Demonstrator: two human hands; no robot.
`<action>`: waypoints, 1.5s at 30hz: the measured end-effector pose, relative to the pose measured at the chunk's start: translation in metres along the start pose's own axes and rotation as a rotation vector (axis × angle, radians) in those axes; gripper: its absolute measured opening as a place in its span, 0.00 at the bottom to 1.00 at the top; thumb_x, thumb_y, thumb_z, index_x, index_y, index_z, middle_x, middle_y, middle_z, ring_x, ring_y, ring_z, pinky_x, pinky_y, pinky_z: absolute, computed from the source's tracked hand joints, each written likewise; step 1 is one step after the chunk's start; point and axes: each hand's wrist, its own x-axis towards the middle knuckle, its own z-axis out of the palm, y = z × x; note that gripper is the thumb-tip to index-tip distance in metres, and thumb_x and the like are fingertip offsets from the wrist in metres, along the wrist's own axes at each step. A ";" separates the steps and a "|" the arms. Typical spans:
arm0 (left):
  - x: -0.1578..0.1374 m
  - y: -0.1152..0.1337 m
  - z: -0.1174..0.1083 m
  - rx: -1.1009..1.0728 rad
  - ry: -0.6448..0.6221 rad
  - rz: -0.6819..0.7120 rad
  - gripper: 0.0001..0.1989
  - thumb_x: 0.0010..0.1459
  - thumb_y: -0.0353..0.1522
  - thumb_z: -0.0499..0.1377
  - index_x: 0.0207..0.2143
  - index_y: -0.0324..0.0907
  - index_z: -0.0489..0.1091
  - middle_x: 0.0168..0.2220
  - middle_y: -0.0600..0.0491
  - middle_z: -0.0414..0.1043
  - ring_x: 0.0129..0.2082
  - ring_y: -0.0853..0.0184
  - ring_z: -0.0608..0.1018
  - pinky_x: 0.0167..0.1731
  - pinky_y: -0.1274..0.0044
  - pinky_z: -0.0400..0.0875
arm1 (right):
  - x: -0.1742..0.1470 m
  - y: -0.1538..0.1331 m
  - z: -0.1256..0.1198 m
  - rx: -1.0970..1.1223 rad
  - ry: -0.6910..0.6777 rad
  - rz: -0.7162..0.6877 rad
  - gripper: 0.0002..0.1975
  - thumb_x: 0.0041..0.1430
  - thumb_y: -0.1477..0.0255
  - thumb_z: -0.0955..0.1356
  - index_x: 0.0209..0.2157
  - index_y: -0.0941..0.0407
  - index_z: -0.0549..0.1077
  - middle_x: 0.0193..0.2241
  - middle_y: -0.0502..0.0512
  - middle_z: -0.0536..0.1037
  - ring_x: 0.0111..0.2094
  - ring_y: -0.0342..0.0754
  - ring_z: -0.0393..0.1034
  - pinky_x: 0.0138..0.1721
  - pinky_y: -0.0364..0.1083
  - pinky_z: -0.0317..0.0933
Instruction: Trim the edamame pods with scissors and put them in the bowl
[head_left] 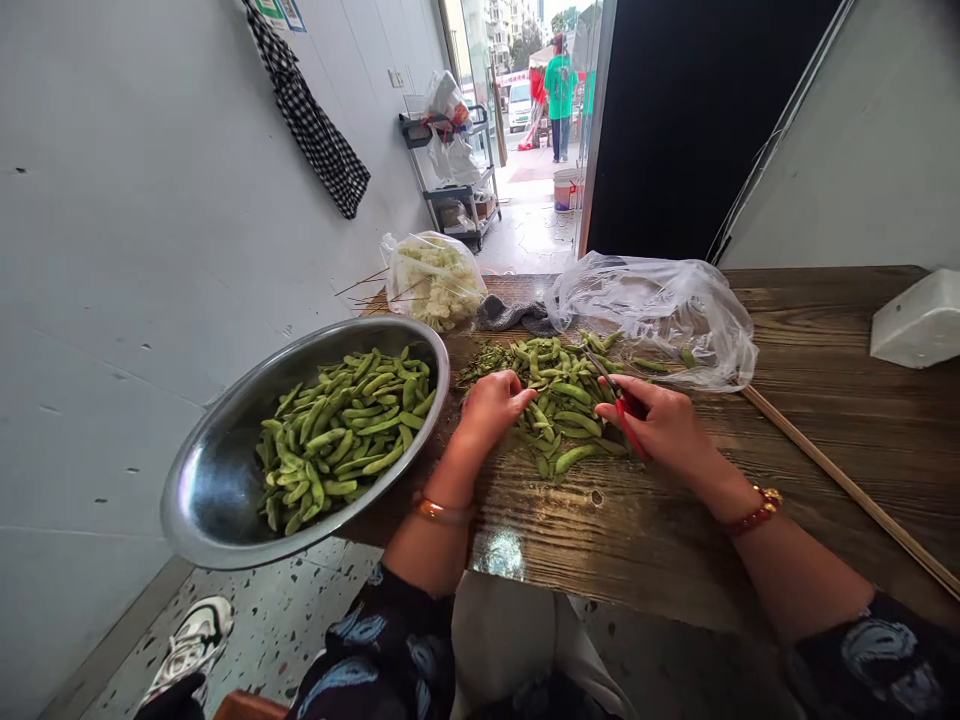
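Red-handled scissors [628, 428] are gripped in my right hand [664, 425], their blades pointing up and left over the pile. A loose heap of green edamame pods [574, 425] lies on the wooden table between my hands. At the heap's left side, my left hand [491, 405] is closed with its fingers curled under; whatever they hold is hidden. Left of that hand, a large steel bowl [217, 490] leans at the table edge, with many more edamame pods [337, 430] inside. Small stalks and trimmings [487, 362] lie behind my left hand.
Behind the heap are a clear plastic bag [660, 310], a dark grey cloth [517, 315] and a bag of pale cauliflower-like pieces [439, 285]. Thin wooden sticks [840, 480] cross the table [810, 330] at right, near a white box [919, 320]. A wall borders the left side.
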 end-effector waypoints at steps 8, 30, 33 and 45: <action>0.002 0.002 -0.001 -0.103 -0.118 0.119 0.10 0.51 0.35 0.58 0.23 0.37 0.70 0.20 0.57 0.64 0.22 0.73 0.63 0.26 0.79 0.55 | 0.001 0.002 0.000 -0.001 0.005 -0.026 0.25 0.56 0.56 0.68 0.48 0.60 0.75 0.25 0.53 0.75 0.24 0.45 0.66 0.28 0.44 0.60; -0.008 0.023 0.002 -0.313 0.052 0.287 0.09 0.53 0.34 0.60 0.22 0.39 0.69 0.23 0.56 0.67 0.26 0.71 0.67 0.31 0.79 0.60 | -0.002 -0.003 -0.009 -0.155 -0.353 -0.169 0.19 0.56 0.59 0.68 0.47 0.53 0.75 0.25 0.51 0.75 0.25 0.45 0.65 0.28 0.43 0.55; -0.010 0.025 0.005 -0.314 0.022 0.299 0.09 0.52 0.34 0.61 0.22 0.39 0.69 0.23 0.56 0.67 0.27 0.71 0.67 0.31 0.79 0.60 | -0.002 -0.002 -0.005 -0.154 -0.376 -0.187 0.20 0.57 0.58 0.68 0.47 0.53 0.75 0.25 0.51 0.75 0.26 0.45 0.66 0.29 0.43 0.56; -0.016 0.029 0.014 -0.771 -0.174 0.005 0.14 0.48 0.41 0.65 0.29 0.38 0.75 0.21 0.55 0.66 0.23 0.73 0.65 0.23 0.82 0.59 | 0.000 -0.003 -0.001 0.068 -0.242 -0.099 0.23 0.58 0.57 0.67 0.47 0.58 0.76 0.27 0.53 0.78 0.25 0.45 0.66 0.28 0.43 0.60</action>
